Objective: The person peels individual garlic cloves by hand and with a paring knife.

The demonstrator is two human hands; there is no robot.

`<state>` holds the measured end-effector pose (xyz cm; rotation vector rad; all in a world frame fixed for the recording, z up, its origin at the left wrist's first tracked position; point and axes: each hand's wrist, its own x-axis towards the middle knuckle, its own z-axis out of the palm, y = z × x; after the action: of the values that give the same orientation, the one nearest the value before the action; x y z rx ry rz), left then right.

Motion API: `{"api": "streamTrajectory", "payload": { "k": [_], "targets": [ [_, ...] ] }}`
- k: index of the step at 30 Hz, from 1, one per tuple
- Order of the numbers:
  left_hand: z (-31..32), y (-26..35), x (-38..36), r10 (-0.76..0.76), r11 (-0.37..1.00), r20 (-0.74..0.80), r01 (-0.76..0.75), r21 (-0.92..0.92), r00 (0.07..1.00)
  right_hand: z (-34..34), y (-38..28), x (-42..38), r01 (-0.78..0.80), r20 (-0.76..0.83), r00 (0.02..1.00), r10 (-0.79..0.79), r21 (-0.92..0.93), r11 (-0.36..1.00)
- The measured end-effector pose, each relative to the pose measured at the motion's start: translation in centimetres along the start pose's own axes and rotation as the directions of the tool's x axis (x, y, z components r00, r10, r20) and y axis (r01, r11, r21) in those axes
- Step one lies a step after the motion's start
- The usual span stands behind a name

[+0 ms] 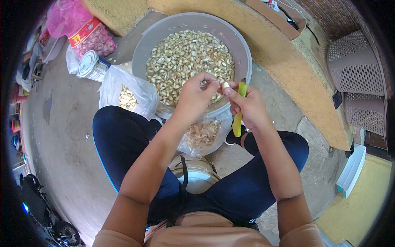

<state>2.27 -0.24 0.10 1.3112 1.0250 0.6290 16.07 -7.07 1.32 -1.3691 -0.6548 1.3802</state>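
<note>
My right hand (249, 103) is closed around a yellow-green knife handle (238, 121). A pale garlic clove (225, 85) sits at its thumb and fingertip. Close beside the clove, my left hand (199, 94) has thumb and forefinger pinched together; whatever is between them is too small to make out. Both hands are above the near rim of a big grey tub (138, 53) filled with garlic cloves (189, 61) in liquid. Below the hands, a clear plastic bag (201, 136) contains papery skins. Peeled cloves (127, 99) fill a white plastic bag (111, 88) left of the tub.
A paint can (92, 66) and a mesh sack of garlic (96, 41) stand at the upper left. A low yellow ledge (288, 78) curves behind the tub, with a cardboard box (275, 16) on it. Perforated baskets (356, 61) are at right; a motorcycle (45, 210) is lower left.
</note>
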Motion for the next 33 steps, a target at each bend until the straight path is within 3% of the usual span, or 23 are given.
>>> {"api": "streamTrajectory", "payload": {
  "k": [1, 4, 7, 10, 13, 17, 20, 26, 33],
  "targets": [
    [-0.1, -0.5, 0.3, 0.009, 1.0, -0.016, -0.009, 0.024, 1.0, 0.1, 0.0, 0.0, -0.014, 0.017, 1.0, 0.012, 0.089, 0.996],
    [0.1, -0.5, 0.1, -0.049, 0.997, 0.031, 0.051, -0.063, 0.998, -0.2, -0.1, 0.0, -0.049, -0.012, 0.999, 0.05, 0.025, 0.998],
    [0.1, 0.3, -0.1, -0.113, 0.979, 0.086, 0.126, -0.163, 0.99, -0.3, -0.2, 0.1, -0.019, -0.051, 0.999, 0.009, -0.203, 0.979],
    [0.1, 0.7, -0.3, -0.127, 0.983, 0.103, 0.139, -0.123, 0.986, -0.6, 0.1, 0.3, 0.252, -0.004, 0.951, -0.311, -0.574, 0.779],
    [0.1, 0.0, -0.1, -0.084, 0.995, 0.101, 0.088, -0.036, 0.991, -0.5, 0.1, 0.2, 0.414, 0.08, 0.868, -0.49, -0.662, 0.625],
    [-0.3, -0.2, 0.0, -0.048, 0.998, 0.109, 0.042, 0.056, 0.993, -0.4, -0.1, -0.1, 0.408, 0.099, 0.865, -0.492, -0.71, 0.574],
    [-0.7, -0.6, 0.3, -0.04, 0.999, 0.133, 0.037, 0.023, 0.99, -0.4, -0.2, -0.1, 0.425, 0.113, 0.855, -0.506, -0.71, 0.561],
    [-0.6, -0.3, 0.2, 0.149, 0.958, 0.075, -0.163, 0.234, 0.986, -0.3, -0.3, -0.2, 0.46, 0.164, 0.834, -0.527, -0.733, 0.501],
    [-0.6, 0.4, 0.0, 0.107, 0.953, 0.098, -0.13, 0.275, 0.989, -0.7, -0.1, -0.1, 0.507, 0.236, 0.807, -0.541, -0.748, 0.43]
  ]
}}
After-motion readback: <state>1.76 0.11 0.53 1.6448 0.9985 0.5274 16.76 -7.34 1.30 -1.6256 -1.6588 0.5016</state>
